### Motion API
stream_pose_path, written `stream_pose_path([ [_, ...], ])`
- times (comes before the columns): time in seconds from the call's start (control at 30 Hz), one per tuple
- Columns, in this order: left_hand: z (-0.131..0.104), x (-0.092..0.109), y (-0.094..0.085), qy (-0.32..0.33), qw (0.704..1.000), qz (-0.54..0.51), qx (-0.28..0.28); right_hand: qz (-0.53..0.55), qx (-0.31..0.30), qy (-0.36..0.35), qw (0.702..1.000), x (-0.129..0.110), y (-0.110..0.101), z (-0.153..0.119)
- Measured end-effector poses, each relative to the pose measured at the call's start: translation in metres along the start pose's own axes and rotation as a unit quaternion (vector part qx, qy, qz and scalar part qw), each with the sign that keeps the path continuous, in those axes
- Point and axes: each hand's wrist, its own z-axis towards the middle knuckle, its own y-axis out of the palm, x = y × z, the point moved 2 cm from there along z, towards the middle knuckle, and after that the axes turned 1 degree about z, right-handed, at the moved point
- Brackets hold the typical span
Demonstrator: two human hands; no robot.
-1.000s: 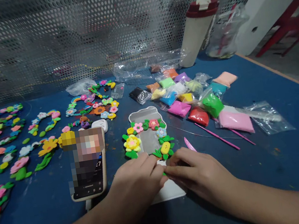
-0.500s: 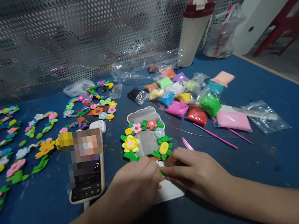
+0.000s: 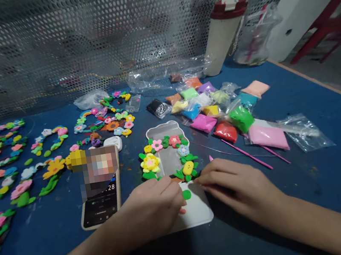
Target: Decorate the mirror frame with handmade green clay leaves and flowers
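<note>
A white board (image 3: 199,209) lies on the table in front of me, with a flat green clay piece (image 3: 187,194) and small orange-red clay bits (image 3: 182,210) on it. My left hand (image 3: 159,202) rests over its left part, fingers curled and pressed together; what they hold, if anything, is hidden. My right hand (image 3: 233,180) is at the board's upper right edge with thumb and forefinger close together; nothing can be made out between them. Just beyond both hands stands a wavy-topped clear frame (image 3: 166,162) trimmed with clay flowers, including a yellow flower (image 3: 150,163) and a yellow smiling piece (image 3: 188,168).
Left of my hands lies a phone (image 3: 101,211), beside several clay-decorated frames (image 3: 51,140). Bagged clay (image 3: 202,123) in several colours, pink sticks (image 3: 247,154) and a plastic bag (image 3: 306,134) lie to the right. A red-lidded tumbler (image 3: 224,37) stands behind, near a perforated metal screen (image 3: 79,42).
My right hand has moved right, away from the green clay piece, which now shows on the board. My left hand has stayed nearly in place. The view has shifted slightly.
</note>
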Motion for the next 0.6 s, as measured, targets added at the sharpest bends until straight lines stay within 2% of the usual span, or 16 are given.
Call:
stream_pose_path([
  [0.1, 0.000, -0.002, -0.001, -0.008, 1.000, 0.009, 0.010, -0.159, 0.020, 0.055, 0.986, 0.006, -0.010, -0.007],
  [0.17, -0.001, -0.004, -0.002, -0.010, 1.000, 0.013, 0.017, -0.302, 0.008, 0.082, 0.950, 0.012, -0.008, -0.014],
  [0.23, 0.000, -0.005, -0.002, -0.010, 1.000, 0.009, 0.021, -0.384, -0.012, 0.097, 0.918, 0.016, -0.003, -0.021],
  [0.4, 0.002, -0.002, 0.003, -0.016, 0.999, -0.001, 0.029, -0.401, -0.015, 0.088, 0.912, 0.017, 0.007, -0.024],
  [0.6, 0.004, 0.006, 0.002, -0.018, 1.000, 0.011, 0.018, -0.404, -0.035, 0.065, 0.912, 0.012, 0.001, -0.016],
])
